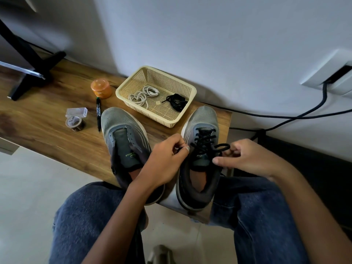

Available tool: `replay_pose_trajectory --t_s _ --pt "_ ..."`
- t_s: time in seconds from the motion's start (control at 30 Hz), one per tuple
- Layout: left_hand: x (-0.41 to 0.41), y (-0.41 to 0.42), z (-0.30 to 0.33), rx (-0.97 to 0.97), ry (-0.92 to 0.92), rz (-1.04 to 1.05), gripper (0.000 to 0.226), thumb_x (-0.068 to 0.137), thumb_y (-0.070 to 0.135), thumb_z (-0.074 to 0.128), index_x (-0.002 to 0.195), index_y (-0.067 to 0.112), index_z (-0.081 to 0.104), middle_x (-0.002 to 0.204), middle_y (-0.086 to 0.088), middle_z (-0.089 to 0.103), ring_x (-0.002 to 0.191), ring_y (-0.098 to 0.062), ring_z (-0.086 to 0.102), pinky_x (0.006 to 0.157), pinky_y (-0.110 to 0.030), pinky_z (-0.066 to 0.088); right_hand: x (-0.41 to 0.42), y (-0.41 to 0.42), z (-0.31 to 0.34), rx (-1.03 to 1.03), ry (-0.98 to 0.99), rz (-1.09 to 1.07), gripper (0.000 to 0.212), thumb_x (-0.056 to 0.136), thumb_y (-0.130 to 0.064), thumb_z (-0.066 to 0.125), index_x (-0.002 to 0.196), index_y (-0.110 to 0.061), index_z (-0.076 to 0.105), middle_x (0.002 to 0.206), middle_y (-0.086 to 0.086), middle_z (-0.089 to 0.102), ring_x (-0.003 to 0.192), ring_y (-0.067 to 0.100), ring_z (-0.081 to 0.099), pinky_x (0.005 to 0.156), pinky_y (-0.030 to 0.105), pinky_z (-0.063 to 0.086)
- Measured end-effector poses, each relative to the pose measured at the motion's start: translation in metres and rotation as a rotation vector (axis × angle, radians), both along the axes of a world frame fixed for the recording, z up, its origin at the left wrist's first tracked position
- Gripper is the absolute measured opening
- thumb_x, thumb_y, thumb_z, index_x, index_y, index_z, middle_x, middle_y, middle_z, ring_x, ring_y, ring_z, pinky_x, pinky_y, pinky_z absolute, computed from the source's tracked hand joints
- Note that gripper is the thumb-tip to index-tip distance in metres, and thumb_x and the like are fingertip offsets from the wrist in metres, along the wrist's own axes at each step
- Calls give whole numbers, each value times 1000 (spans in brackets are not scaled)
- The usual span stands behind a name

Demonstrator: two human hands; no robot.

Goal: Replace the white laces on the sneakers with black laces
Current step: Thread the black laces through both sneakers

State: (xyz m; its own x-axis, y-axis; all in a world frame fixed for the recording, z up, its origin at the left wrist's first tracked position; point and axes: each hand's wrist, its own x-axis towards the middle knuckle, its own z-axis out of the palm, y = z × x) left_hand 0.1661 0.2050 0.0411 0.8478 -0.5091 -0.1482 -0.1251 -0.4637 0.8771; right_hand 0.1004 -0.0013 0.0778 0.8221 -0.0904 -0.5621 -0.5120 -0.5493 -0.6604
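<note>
At the wooden tabletop's (47,126) right end, the grey mesh sneaker laced in black cord (202,141) is sitting beside the unlaced grey sneaker (122,134). The left hand (165,159) and right hand (245,157) are each pinching a black lace loop (222,147). White laces (142,94) are lying in the beige plastic basket (122,88) at the back edge.

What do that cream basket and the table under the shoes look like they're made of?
The basket looks like moulded plastic, matt cream: its walls and floor are a regular grid of small holes under a smooth rolled rim. The table looks like wood or a wood-print laminate, with brown streaked grain and a slight sheen; which one is unclear.
</note>
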Motion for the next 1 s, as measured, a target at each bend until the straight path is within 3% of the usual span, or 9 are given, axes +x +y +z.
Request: replay_pose_trajectory --t_s 0.07,0.13,0.27,0.33,0.4,0.53,0.63,0.77,1.0 --pt "0 0 0 -11 37 31 19 94 17 54 77 9 49 88 -12 64 88 -22 62 78 -42 48 2 3 -4 -18 2 -12 33 78 -35 74 93 -6 68 89 11 72 80 19 69 73 34 52" --pt "0 0 1 -38 84 57 20 93 15 49 77 6 44 91 -18 63 92 -15 65 80 -47 50 4 4 -6 -16 30 -32 28 82 -23 70 95 2 65 79 10 71 67 12 67 63 26 50" --pt "2 0 6 -82 146 209 17 95 9 42 78 7 38 68 3 58 74 -12 69 52 -22 42 5 4 -4 -16 64 -54 17 84 -15 67 69 -9 65 65 5 70 62 11 68 57 20 50" --pt "4 1 10 -130 155 332 16 95 6 39 79 8 37 73 -5 63 72 -16 71 44 -13 38 5 3 -5 -11 58 -66 26 85 -13 67 60 -12 59 60 3 68 60 11 67 54 19 48" --pt "6 3 13 -167 147 444 13 93 7 40 80 7 39 85 -21 66 69 -21 70 41 -13 40 5 2 -5 -9 57 -70 29 85 -13 67 58 -13 57 59 3 67 60 11 67 53 18 48" --pt "3 4 13 -64 -8 521 15 89 12 45 79 2 41 74 -17 65 60 -17 66 48 -24 45 5 3 -4 -8 65 -61 31 85 -13 67 56 -14 55 55 -1 65 59 11 66 53 18 48" --pt "3 5 11 118 -190 436 10 90 21 49 85 13 46 69 -3 59 65 -20 58 63 -37 45 5 2 -4 -17 53 -54 22 83 -20 71 66 -11 60 63 3 66 62 11 62 55 20 48" --pt "3 5 4 168 -202 163 20 95 32 48 115 29 48 84 6 60 81 -11 58 74 -32 46 2 -2 -3 -10 -27 -79 30 72 -32 81 89 -16 62 82 1 62 68 9 55 64 28 46" --pt "6 4 -9 205 -216 -77 19 98 35 46 107 26 61 101 7 59 98 -12 50 86 -35 44 3 -6 1 37 -94 -42 21 84 -33 69 82 -13 67 86 7 67 80 11 57 78 33 49"
